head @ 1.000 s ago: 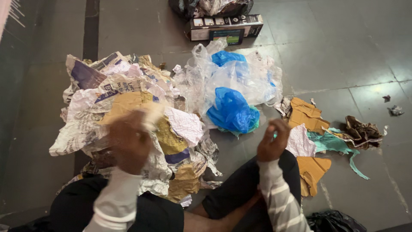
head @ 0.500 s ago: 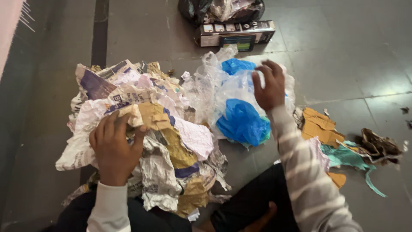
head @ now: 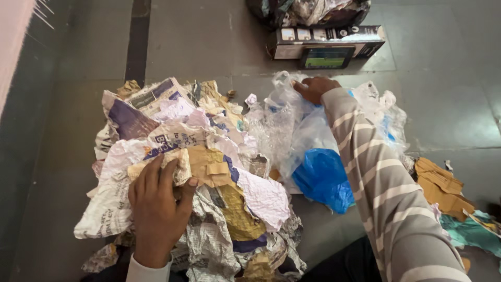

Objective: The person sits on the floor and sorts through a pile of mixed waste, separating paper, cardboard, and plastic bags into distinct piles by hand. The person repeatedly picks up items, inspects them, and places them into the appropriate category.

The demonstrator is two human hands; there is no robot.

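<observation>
- My left hand (head: pixel 156 209) lies palm down at lower left of the frame, fingers loosely spread over the heap of crumpled newspaper (head: pixel 182 172), with the thumb and fingertips pinching a small torn scrap of brown cardboard (head: pixel 180 164) on top of it.
- My right hand (head: pixel 314 87) is stretched to the upper centre, fingers curled down onto the clear plastic bags (head: pixel 282 120); whether it has actually closed on the film I cannot tell, since the fingertips are hidden in it.
- My striped sleeve (head: pixel 381 188) runs diagonally from lower right up to that hand, passing over a blue plastic bag (head: pixel 323 180) that lies just beside the paper heap.
- Torn brown cardboard pieces (head: pixel 441 185) and a teal scrap (head: pixel 469 232) sit at the right edge, apart from the plastic.
- A long dark printed carton (head: pixel 326 44) and a black bag (head: pixel 308 10) lie along the top edge, just beyond my right hand.
- Grey tiled floor (head: pixel 209 42) lies bare at upper left and upper right; the lower frame is crowded by the heap and my arm.
- Against half a second ago, my right hand has moved from above the blue bag further up onto the clear plastic; my left has settled lower on the same heap.
</observation>
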